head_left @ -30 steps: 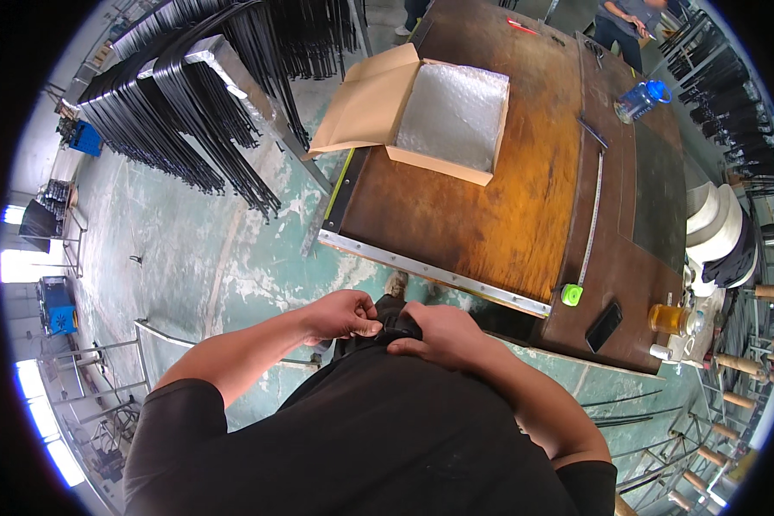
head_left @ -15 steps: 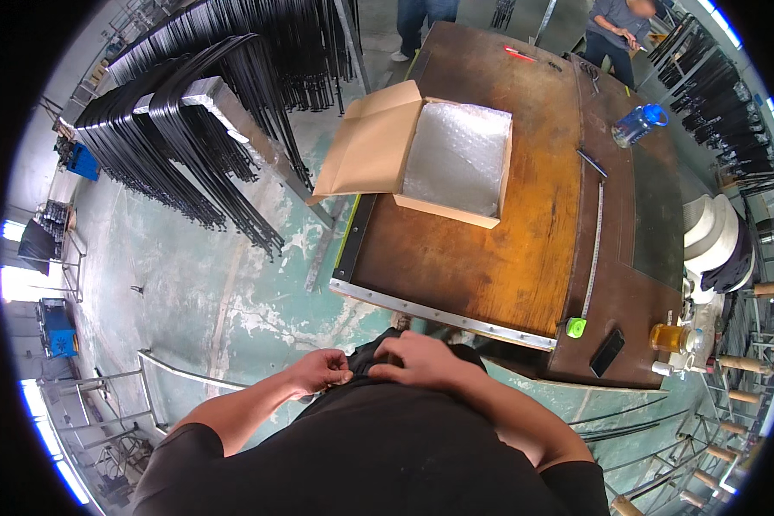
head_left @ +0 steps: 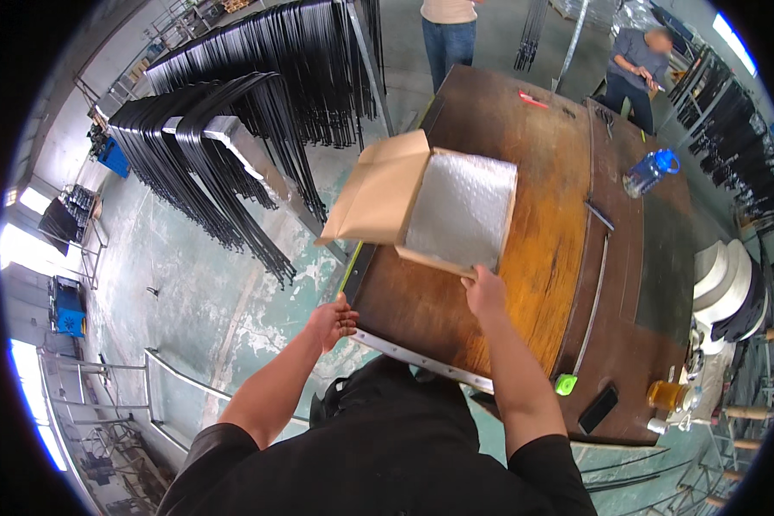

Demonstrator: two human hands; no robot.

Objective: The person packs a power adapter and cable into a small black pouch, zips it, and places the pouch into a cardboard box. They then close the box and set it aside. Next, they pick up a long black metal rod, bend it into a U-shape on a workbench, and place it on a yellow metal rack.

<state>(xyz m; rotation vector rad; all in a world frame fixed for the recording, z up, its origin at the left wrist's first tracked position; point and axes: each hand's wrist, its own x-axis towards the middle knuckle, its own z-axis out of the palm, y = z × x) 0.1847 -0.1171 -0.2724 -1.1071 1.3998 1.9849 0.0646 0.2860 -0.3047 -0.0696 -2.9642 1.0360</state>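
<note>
An open cardboard box (head_left: 443, 261) rests on the wooden workbench (head_left: 404, 305), its lid (head_left: 383, 189) folded back to the left. Clear bubble wrap (head_left: 460, 211) fills the inside. At the box's near right corner, my right hand (head_left: 488, 294) has its fingers closed on the cardboard edge. My left hand (head_left: 331, 325) is by the bench's near left corner, in front of the box and apart from it. Its fingers are loosely stretched and hold nothing.
Black cables (head_left: 224, 163) hang on a metal rack at the left. On the bench's right lie a tape measure (head_left: 565, 384), a phone (head_left: 598, 409), a blue bottle (head_left: 652, 174) and a jar of amber liquid (head_left: 667, 396). Two people stand beyond the bench.
Both hands have left my waist and reached forward. My right hand has taken hold of the box corner; my left has moved toward the bench corner. The view has tilted.
</note>
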